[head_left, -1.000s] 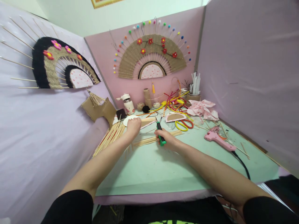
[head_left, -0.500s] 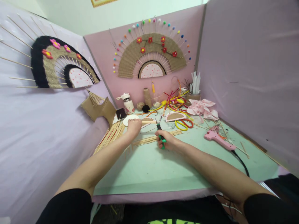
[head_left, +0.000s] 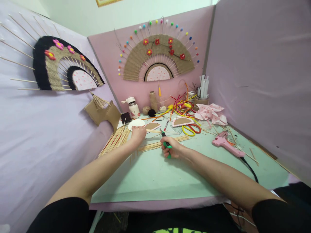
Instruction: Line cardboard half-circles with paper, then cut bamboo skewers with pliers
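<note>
My left hand [head_left: 139, 133] is closed on thin wooden sticks [head_left: 153, 131] that point right, just in front of a white disc [head_left: 136, 123]. My right hand [head_left: 171, 146] is wrapped round green-and-black pliers [head_left: 166, 141], whose jaws are at the right end of those sticks. Below both hands, a row of loose sticks [head_left: 152, 147] lies on the pale green table. Behind the held sticks is a brown half-round piece [head_left: 153, 126], partly covered by them. A second half-round piece with a pink edge [head_left: 182, 121] lies to the right.
A bundle of sticks [head_left: 115, 140] lies at the left. Scissors [head_left: 189, 130], crumpled pink cloth [head_left: 211, 113] and a pink glue gun [head_left: 228, 145] with a black cable are at the right. A bottle [head_left: 134, 108] and twine spool [head_left: 153, 101] stand behind.
Both hands have moved slightly toward me, with the held sticks and the pliers. More of the brown half-round piece and the white disc now shows.
</note>
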The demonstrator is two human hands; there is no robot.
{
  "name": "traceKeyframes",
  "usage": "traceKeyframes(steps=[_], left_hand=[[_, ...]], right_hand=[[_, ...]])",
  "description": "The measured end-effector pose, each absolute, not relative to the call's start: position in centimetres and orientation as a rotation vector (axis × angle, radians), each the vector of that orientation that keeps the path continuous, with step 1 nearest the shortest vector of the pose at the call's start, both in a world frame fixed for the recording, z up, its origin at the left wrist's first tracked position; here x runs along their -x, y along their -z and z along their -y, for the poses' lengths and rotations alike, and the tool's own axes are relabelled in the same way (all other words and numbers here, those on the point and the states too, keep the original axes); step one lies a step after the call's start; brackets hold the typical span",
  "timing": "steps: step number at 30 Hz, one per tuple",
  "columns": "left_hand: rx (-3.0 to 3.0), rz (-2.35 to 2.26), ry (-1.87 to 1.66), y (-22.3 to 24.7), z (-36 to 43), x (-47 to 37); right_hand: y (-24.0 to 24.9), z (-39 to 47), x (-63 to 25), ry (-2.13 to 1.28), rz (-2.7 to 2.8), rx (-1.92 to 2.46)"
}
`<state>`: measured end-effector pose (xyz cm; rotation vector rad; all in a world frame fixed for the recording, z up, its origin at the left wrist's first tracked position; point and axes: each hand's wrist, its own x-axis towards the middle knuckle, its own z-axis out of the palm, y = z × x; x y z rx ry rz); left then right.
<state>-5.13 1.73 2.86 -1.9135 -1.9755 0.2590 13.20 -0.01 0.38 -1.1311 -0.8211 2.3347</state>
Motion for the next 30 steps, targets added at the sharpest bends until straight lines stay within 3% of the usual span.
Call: traceKeyframes(steps=[15, 19, 26, 30], left_hand=[[1.905, 2.103, -0.193, -4.2, -1.1, 5.5], [1.876, 2.24, 0.047, -4.4, -0.9, 4.7], [2.199, 2.232, 0.843, -1.7, -1.5, 5.0], [2.116, 2.32, 0.632, -0.5, -1.6, 6.8]], right_hand=[[-0.4, -0.9, -13.7, -2.206, 0.833, 0.923], [-0.4, -2.2, -14.5, -2.047, 0.796, 0.867], [0.1, -3.0, -14.6, -1.88, 0.828, 0.835], [0.2, -2.8, -14.5, -1.837, 0.875, 0.851]])
